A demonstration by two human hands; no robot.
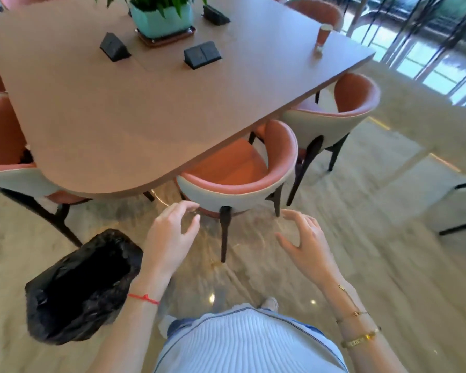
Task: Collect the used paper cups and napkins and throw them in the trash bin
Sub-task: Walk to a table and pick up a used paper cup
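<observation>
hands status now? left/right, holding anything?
Left hand: open, fingers loosely curled, holding nothing, above the floor near the trash bin.
Right hand: open, fingers spread, holding nothing.

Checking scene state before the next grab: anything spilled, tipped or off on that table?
One leftover: a paper cup stands upright alone near the far right edge of the table, with something small and pale at its base, too blurred to identify. No spill visible. Both hands are empty, beside the black-lined trash bin.

Office lounge or meeting area, suggested by a long table (145,109) fitted with pop-up power sockets (202,57), ringed by upholstered chairs (237,179), polished marble floor (361,265), glazed wall (441,49).
</observation>
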